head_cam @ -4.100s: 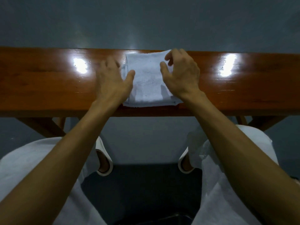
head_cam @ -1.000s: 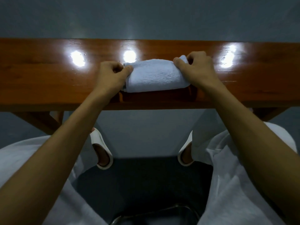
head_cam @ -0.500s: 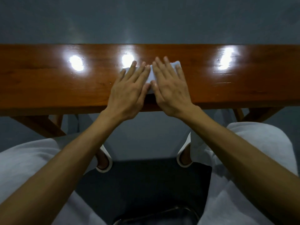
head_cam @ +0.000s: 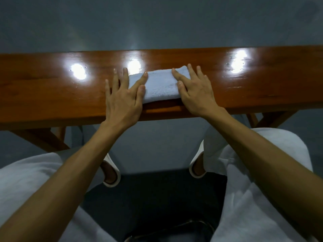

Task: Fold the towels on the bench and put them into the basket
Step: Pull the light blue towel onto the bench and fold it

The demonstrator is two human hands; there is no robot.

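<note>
Tabletop (head_cam: pixel 52 95): glossy wood, three lamp glares.
Towel (head_cam: pixel 160 86): folded into small thick block, midway along visible tabletop, nearer near edge than far edge.
Left grip (head_cam: pixel 122 100), right grip (head_cam: pixel 197 95): flat, fingers straight and spread, nothing clasped. Each presses one end of towel, outer fingers on wood.
Judgement: crease-setting step.
Recommended: even downward pressure, smoothing outward, no dragging on slick wood. When lifting, clasp both ends together so layers stay closed.

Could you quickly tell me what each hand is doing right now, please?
Left hand: open, fingers spread flat on the towel.
Right hand: open, fingers flat on the towel's other end.
</note>
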